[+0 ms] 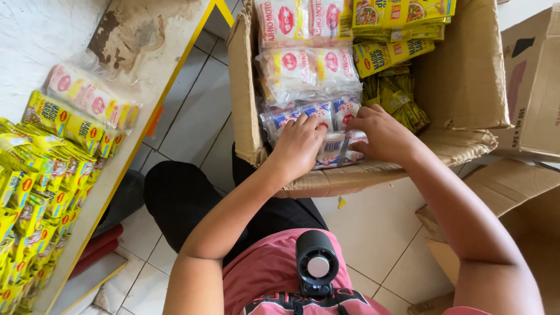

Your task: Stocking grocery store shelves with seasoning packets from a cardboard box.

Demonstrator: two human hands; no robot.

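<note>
- Head view: left hand (300, 146) and right hand (382, 134) both clasp a clear sachet bundle (338, 149) at six o'clock inside the cardboard box (461, 76).
- Bundle not lifted out; more packs fill the box toward twelve o'clock, and the shelf (140, 35) at nine o'clock holds stock.

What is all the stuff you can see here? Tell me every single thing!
Open brown cardboard box: one, on the tiled floor ahead.
Clear bundles of white-and-red sachets: several, inside the box, left part.
Clear bundle of white-and-blue sachets: one, near edge of box, under both hands.
Yellow sachet packs in box: many, right part.
Yellow sachet strips: many, on the shelf at left.
Second cardboard box: one, brown, far right.
Small black neck fan: one, on the chest.
Left hand: on the bundle.
Right hand: on the bundle.
</note>
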